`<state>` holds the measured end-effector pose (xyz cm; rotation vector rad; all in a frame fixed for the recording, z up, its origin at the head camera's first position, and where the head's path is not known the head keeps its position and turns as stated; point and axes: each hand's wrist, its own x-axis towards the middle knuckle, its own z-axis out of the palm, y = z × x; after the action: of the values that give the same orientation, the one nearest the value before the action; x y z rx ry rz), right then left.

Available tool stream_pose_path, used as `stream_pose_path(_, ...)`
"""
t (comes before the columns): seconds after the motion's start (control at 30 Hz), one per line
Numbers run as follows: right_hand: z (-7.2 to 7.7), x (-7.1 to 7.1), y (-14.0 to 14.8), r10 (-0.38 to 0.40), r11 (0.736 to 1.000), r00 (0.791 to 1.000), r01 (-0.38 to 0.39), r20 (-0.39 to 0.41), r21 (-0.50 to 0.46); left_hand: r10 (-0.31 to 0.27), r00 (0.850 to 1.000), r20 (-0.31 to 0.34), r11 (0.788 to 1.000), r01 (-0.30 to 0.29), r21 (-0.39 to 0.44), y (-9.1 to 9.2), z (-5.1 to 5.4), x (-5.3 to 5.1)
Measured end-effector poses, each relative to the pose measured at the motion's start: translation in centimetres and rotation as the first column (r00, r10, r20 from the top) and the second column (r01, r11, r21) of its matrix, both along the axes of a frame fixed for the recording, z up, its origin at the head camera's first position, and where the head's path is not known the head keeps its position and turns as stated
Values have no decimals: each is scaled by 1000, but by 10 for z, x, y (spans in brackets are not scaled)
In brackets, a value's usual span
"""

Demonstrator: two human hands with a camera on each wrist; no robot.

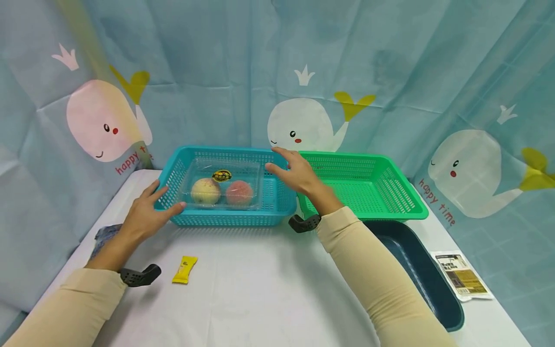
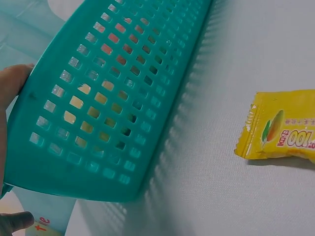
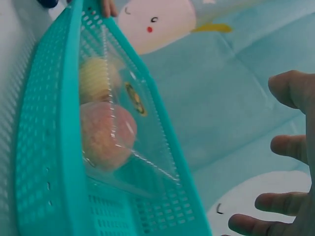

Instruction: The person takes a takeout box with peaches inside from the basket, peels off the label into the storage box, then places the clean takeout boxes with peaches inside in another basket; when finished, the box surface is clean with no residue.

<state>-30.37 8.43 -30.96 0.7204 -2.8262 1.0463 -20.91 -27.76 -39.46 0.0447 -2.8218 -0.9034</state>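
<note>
A blue perforated plastic basket (image 1: 230,220) stands at the back of the table. Inside it lies a clear plastic box (image 1: 196,169) with a dark round label, holding a pale yellowish peach (image 1: 205,191) and a pinker peach (image 1: 239,193). My left hand (image 1: 145,215) is at the basket's left front corner, fingers extended and thumb at the rim; whether it bears on the rim I cannot tell. Over the basket's right end, my right hand (image 1: 299,174) hovers with fingers spread and holds nothing. The right wrist view shows those fingers (image 3: 290,147) apart from the basket.
Right of the blue basket stands a green perforated basket (image 1: 392,190). A dark blue tray (image 1: 409,243) sits before it, beside a white and brown packet (image 1: 463,277). A yellow-wrapped snack (image 1: 185,270) lies front left. Dark bluish material (image 1: 103,237) is partly hidden behind my left forearm.
</note>
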Motion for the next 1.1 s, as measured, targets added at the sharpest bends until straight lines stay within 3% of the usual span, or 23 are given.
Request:
stream_pose_path(0.3, -16, -6, -22, 2, 999, 994, -5, 107, 32, 10, 1000, 11, 1000, -10, -18, 1, -2, -1)
stream_pose_path(0.6, -37, -12, -46, -14, 1000, 967, 7, 253, 28, -4, 1000, -5, 1000, 4, -6, 0, -4, -1)
stream_pose_path(0.9, -53, -16, -62, -46, 995, 904, 81, 425, -64, 11, 1000, 9, 1000, -11, -9, 0, -5, 0)
stream_pose_path(1.1, -61, -17, -69, -48, 992, 867, 98, 497, -75, 19, 1000, 17, 1000, -19, 0, 1, -6, 0)
